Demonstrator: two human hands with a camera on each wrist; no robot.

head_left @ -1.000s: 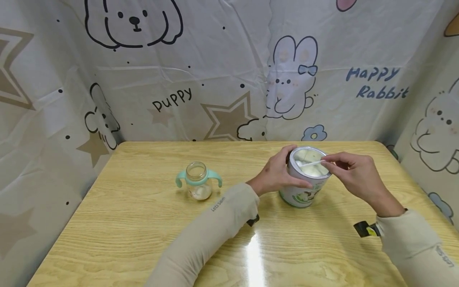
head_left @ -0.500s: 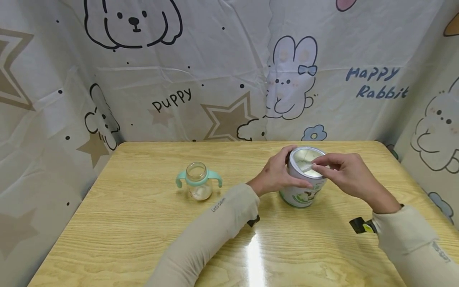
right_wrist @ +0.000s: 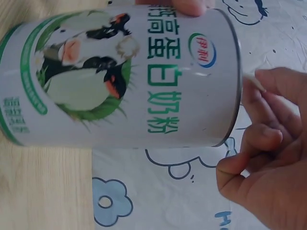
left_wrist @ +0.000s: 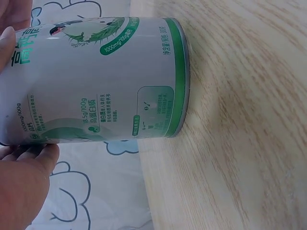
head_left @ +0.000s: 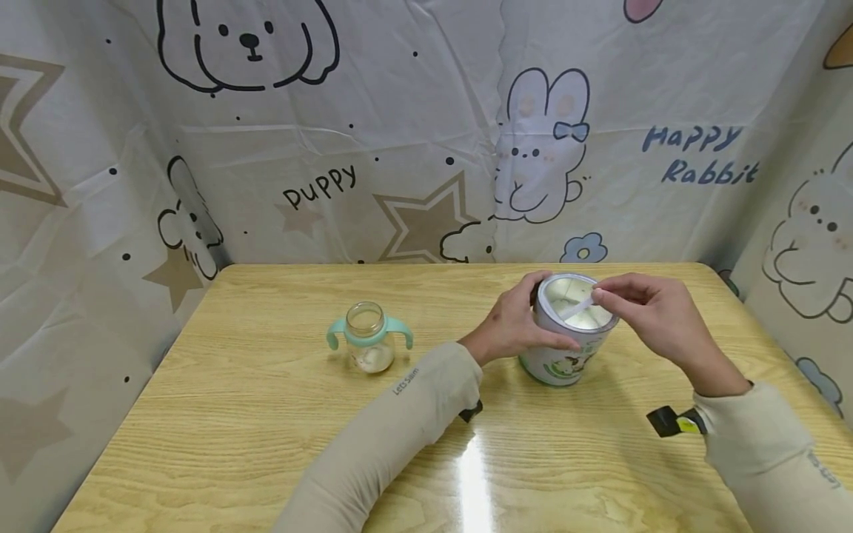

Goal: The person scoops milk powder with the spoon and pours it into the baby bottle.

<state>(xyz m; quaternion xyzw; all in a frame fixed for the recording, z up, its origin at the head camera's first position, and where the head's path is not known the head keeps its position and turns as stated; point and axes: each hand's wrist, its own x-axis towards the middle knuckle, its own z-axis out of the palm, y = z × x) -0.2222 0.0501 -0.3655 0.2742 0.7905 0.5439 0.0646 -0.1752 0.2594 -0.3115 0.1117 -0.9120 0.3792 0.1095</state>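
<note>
A white and green milk powder can (head_left: 563, 363) with a cow picture stands at the right of the table, its top uncovered and pale powder inside. My left hand (head_left: 508, 322) grips its left side, thumb across the front and fingers round the back. Over the mouth, my right hand (head_left: 656, 314) pinches the handle of a white scoop (head_left: 577, 308), which slants down to the left into the can. The scoop's bowl is hard to make out against the powder. In the right wrist view, the right hand (right_wrist: 276, 143) is just beyond the can's rim.
Left of the can, an open baby bottle (head_left: 369, 348) with mint-green handles stands upright, whitish contents at its bottom. The wooden table (head_left: 266, 444) is backed by a cartoon-printed cloth (head_left: 426, 111), close behind the can.
My right hand dipped left and down into the can, then drew back up to the right. The scoop lay nearly level before and now slants. My left hand and the can have stayed put.
</note>
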